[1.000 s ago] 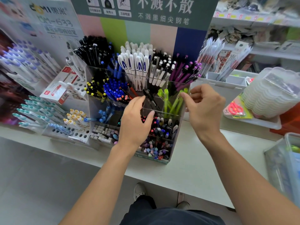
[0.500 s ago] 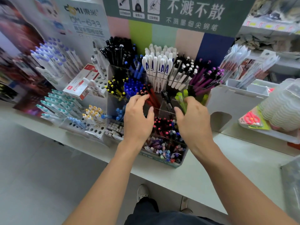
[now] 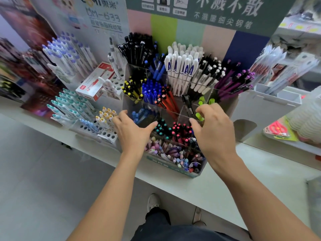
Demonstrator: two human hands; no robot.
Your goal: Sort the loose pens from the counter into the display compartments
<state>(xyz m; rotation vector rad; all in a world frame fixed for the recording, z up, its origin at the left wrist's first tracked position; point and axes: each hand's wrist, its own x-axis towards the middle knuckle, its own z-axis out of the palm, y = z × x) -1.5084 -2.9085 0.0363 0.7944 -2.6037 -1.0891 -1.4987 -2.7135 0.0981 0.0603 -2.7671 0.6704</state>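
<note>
Hands (image 3: pixel 132 132) (image 3: pixel 214 129) hover open-fingered over display compartments' (image 3: pixel 175 113) clear dividers.

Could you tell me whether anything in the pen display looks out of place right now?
One black pen leans alone in the middle clear compartment, beside the red pens, while the neighbouring compartments are packed with matching pens. Neither the left hand nor the right hand holds anything.

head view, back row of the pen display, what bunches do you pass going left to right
black pens → blue clip pens → white pens with blue lettering → black-and-white click pens → purple pens with round pink tips
</note>
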